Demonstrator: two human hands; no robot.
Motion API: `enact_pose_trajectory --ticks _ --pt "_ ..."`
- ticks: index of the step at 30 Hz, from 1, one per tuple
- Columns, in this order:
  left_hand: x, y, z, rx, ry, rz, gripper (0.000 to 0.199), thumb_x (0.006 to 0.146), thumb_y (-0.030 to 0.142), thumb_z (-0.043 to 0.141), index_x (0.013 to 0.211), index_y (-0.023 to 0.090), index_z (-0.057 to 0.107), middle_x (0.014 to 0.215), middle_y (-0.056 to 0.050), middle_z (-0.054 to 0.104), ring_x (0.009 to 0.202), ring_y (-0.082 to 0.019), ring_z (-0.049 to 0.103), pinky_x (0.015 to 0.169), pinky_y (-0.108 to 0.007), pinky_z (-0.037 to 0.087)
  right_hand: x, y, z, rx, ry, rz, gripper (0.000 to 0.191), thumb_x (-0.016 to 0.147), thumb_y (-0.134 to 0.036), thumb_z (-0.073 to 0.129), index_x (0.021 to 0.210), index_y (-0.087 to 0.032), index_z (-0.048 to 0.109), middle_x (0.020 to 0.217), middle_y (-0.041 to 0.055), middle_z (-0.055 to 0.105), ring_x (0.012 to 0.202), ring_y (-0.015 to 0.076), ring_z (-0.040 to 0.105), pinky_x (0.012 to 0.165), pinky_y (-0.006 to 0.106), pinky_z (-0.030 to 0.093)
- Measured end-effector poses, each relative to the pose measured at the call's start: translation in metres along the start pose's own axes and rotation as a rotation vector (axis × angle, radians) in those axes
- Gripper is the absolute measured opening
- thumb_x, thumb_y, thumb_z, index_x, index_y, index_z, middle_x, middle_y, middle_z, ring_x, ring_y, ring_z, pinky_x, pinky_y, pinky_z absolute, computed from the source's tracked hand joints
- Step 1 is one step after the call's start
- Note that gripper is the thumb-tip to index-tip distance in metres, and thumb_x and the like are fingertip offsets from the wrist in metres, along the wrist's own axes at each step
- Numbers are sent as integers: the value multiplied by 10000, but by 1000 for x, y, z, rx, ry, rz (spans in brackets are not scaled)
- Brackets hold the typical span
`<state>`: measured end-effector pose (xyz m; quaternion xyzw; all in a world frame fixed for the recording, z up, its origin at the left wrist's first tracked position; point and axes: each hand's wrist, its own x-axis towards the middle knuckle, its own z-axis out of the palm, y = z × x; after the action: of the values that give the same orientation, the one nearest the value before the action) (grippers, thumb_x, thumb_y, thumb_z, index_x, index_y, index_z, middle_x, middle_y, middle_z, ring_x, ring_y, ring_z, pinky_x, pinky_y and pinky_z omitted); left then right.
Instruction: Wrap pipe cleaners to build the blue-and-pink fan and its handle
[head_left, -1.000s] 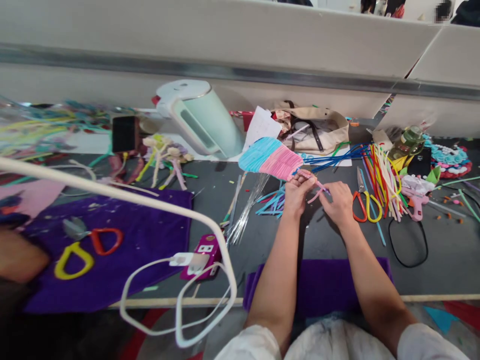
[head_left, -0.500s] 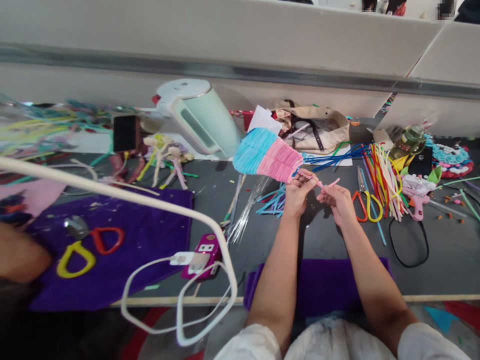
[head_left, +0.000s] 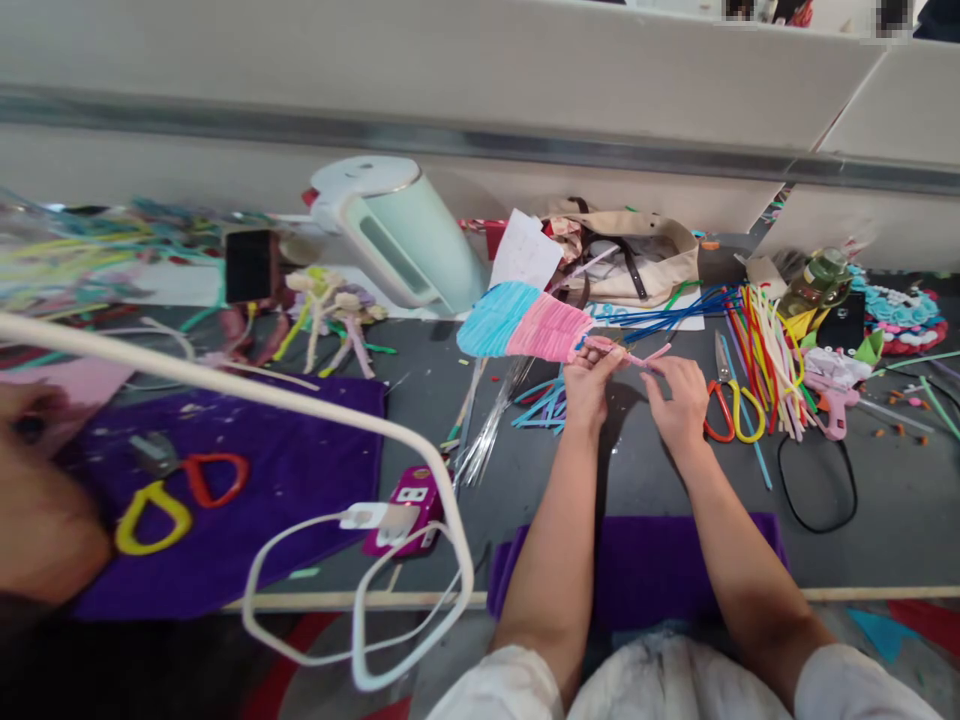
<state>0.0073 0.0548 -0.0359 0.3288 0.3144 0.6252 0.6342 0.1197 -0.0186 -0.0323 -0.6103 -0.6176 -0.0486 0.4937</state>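
A fan-shaped piece of pipe cleaners (head_left: pixel 551 325), light blue at its wide end and pink toward its narrow end, is held above the table. Its narrow pink end is in my left hand (head_left: pixel 592 380), the thumb pressed against the fingers. From there a pink pipe cleaner (head_left: pixel 660 352) sticks out to the right, its short tip bent upward. My right hand (head_left: pixel 679 395) has its thumb and fingertips at this strand, close to the bend; the contact is partly hidden.
Scissors (head_left: pixel 733 410), a bundle of coloured pipe cleaners (head_left: pixel 769 360) and a pink glue gun (head_left: pixel 834 395) lie to the right. Left are a pale green kettle (head_left: pixel 420 235), a purple power strip (head_left: pixel 409 510), a looping white cable (head_left: pixel 360 410) and another person's arm (head_left: pixel 45 510).
The blue-and-pink piece has shifted slightly left and down, lying more level. My right hand has turned and its fingers have moved up along the pink strand. The other person's hand at left has moved.
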Motion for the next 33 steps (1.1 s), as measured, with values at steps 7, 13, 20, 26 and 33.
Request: enact_pose_trajectory --ticks 7,13,20,26,33 --pt "-4 2 3 17 -39 -10 345 548 219 844 796 158 612 762 12 617 672 -111 618 681 -264 530 -2 3 2 -190 -16 -109 147 917 -261 525 965 -208 653 930 70 682 881 208 566 780 343 391" --pt "-6 3 4 41 -62 4 330 559 221 835 794 160 612 770 11 617 683 -118 615 700 -282 530 -2 4 2 -131 -25 -64 158 925 -255 493 911 -204 641 885 69 679 856 209 556 781 344 382" --pt "-5 3 2 126 -111 87 304 596 252 819 807 165 618 777 -4 632 695 -124 614 692 -264 501 1 -2 0 35 -87 89 156 885 -232 505 861 -205 657 829 71 659 822 205 561 794 355 425" --pt "-6 8 0 133 -185 84 292 614 254 813 806 166 612 768 -5 627 690 -119 600 710 -264 501 8 0 -6 511 -220 393 130 798 -302 608 815 -190 672 762 25 662 680 149 566 678 285 451" --pt "-6 11 -2 101 -220 6 333 591 249 828 815 169 595 764 -4 619 678 -113 592 708 -271 521 12 2 -13 872 -389 609 202 731 -374 693 767 -178 661 673 -10 640 576 108 514 573 241 401"
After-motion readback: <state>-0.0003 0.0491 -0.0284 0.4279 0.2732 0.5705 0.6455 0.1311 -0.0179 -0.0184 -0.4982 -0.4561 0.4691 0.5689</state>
